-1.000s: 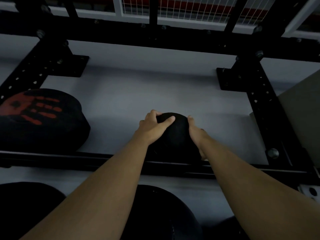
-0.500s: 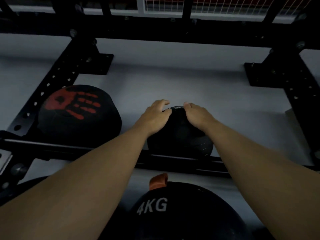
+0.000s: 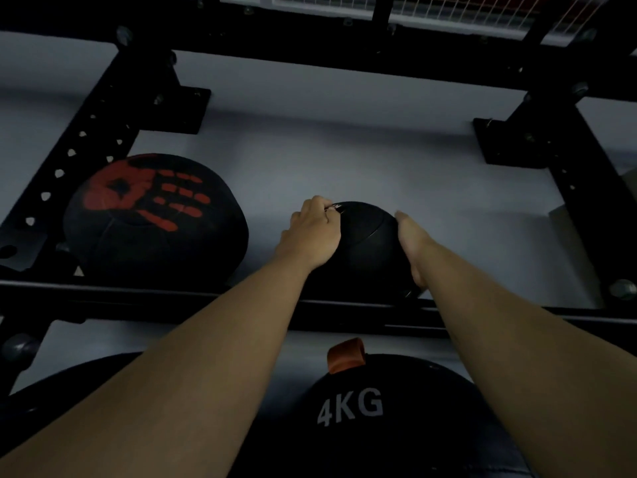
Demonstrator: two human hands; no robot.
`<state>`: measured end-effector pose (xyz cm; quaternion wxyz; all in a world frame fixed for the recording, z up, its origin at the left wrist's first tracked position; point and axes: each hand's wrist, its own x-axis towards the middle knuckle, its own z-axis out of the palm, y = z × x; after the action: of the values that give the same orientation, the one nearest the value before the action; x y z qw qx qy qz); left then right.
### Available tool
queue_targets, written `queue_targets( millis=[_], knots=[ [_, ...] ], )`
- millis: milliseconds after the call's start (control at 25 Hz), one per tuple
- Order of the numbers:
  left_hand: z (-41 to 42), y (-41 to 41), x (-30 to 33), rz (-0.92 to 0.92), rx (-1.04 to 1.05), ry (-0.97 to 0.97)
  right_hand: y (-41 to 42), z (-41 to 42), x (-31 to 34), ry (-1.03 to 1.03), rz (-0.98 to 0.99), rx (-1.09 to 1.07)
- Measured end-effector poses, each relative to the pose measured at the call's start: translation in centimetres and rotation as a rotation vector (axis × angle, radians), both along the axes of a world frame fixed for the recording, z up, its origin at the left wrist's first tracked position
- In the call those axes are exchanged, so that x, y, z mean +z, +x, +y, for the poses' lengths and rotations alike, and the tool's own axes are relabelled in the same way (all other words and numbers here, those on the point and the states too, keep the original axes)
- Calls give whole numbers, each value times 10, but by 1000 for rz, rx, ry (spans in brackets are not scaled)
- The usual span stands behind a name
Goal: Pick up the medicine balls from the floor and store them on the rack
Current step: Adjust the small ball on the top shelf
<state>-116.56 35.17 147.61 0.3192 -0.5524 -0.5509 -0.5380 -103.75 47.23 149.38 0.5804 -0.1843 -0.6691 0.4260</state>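
Note:
A small black medicine ball [image 3: 370, 243] sits just beyond the rack's front black rail [image 3: 172, 300], over the grey floor. My left hand [image 3: 312, 234] is curled on its upper left side. On its right side, my right hand [image 3: 412, 244] lies flat with straight fingers. The ball is pressed between both hands. To the left rests a bigger black ball with a red handprint [image 3: 155, 215]. Close to me is a black ball marked 4KG [image 3: 379, 419] with an orange loop.
Black perforated uprights stand at left [image 3: 79, 157] and right [image 3: 568, 174] on bolted foot plates. A black crossbeam [image 3: 344, 60] runs along the back under white mesh. Another dark ball [image 3: 51, 405] shows at the lower left. A grey box edge [image 3: 620, 215] is at far right.
My right hand slid from the top of the small ball down to its right side, and my left hand curled tighter on the top left. My view shifted slightly.

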Motion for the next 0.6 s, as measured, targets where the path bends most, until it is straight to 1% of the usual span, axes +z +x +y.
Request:
queue_targets(
  millis=[40, 120, 200, 240, 280, 360, 400, 480, 600],
  knots=[
    [-2, 1, -2, 0, 0, -1, -2, 2, -2, -20, 4, 61],
    [-7, -2, -9, 8, 54, 19, -6, 0, 1, 4, 7, 77],
    [-13, -4, -16, 88, 208, 80, -12, -4, 7, 46, -13, 44],
    [-16, -4, -17, 149, 243, 93, -13, -4, 9, 69, -30, 17],
    [-19, -4, -16, 205, 221, 79, -16, -5, 12, 94, -43, -19],
    [-25, -7, -11, 285, 119, -10, -21, -12, 17, 140, -87, -77],
    [-27, -8, -9, 315, 109, -58, -24, -18, 19, 168, -98, -100],
    [-30, -12, -2, 315, 161, -131, -31, -29, 24, 242, -125, -140],
    [-40, -29, 3, 239, 175, -154, -39, -45, 31, 432, -223, -171]
  ],
)
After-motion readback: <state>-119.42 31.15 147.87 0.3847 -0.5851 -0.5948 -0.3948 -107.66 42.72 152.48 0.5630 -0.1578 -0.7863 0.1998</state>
